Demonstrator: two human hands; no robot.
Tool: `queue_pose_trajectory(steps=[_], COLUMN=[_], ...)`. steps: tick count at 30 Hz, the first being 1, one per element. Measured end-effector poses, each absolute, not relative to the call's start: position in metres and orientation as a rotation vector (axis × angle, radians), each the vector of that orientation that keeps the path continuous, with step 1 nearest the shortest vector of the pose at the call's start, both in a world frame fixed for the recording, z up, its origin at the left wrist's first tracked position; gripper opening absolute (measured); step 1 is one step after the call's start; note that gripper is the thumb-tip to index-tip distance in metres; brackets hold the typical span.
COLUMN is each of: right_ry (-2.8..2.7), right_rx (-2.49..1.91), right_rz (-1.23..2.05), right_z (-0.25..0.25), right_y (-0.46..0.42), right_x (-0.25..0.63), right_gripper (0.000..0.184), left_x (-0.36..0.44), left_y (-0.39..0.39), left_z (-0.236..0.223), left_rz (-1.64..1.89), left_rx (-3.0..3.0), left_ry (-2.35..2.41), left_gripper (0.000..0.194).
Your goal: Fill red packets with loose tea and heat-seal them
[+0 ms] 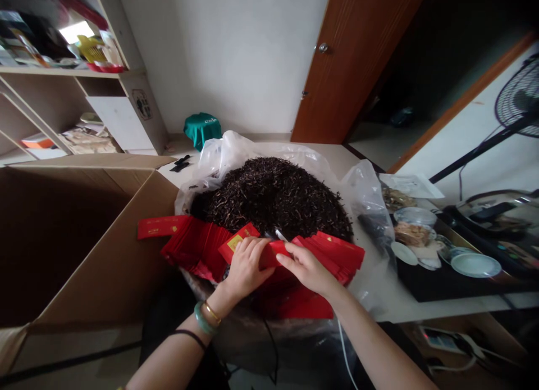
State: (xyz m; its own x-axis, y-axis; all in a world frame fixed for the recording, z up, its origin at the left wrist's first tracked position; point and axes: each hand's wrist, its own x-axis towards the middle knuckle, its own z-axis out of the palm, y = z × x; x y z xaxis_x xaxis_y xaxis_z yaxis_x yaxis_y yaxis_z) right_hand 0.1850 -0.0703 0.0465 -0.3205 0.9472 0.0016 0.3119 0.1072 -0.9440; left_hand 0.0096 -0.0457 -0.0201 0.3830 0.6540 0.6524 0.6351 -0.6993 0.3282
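Note:
Both my hands meet over a pile of dark dried tea leaves (290, 190), which sits in a clear plastic bag (231, 148). My left hand (248, 264) has its fingers curled over a red packet (269, 256), and my right hand (305, 266) pinches the same packet at its right end. Beside my left fingers lies a red packet with a yellow label (234, 243). A thin white object (279, 234) shows just above my right fingers; its kind is unclear. Rows of red packets flank my hands, one stack on the left (196, 249) and another on the right (337, 255).
An open cardboard box (105, 238) stands close on the left. Dishes (475, 264) and a jar (415, 227) sit on a dark tray at right. Further back are a shelf unit (101, 86), a green-covered bin (202, 130), a wooden door (349, 58) and a fan (520, 98).

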Motion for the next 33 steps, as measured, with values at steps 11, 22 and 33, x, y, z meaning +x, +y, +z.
queue_pose_trajectory(steps=[11, 22, 33], right_ry=[-1.669, -1.668, -1.755], right_rx=[-1.31, -1.211, -1.644], right_rz=[1.248, 1.414, 0.794], right_z=[0.045, 0.058, 0.058], right_y=[-0.071, -0.072, 0.0], right_x=[0.191, 0.195, 0.237], right_gripper=[0.035, 0.045, 0.042], left_x=[0.008, 0.007, 0.006], left_y=[-0.043, -0.042, -0.033], left_z=[-0.02, -0.02, -0.018], left_rz=[1.263, 1.305, 1.46], left_rx=[2.618, 2.556, 2.286], left_ry=[1.188, 1.183, 1.338], left_gripper=[0.048, 0.043, 0.034])
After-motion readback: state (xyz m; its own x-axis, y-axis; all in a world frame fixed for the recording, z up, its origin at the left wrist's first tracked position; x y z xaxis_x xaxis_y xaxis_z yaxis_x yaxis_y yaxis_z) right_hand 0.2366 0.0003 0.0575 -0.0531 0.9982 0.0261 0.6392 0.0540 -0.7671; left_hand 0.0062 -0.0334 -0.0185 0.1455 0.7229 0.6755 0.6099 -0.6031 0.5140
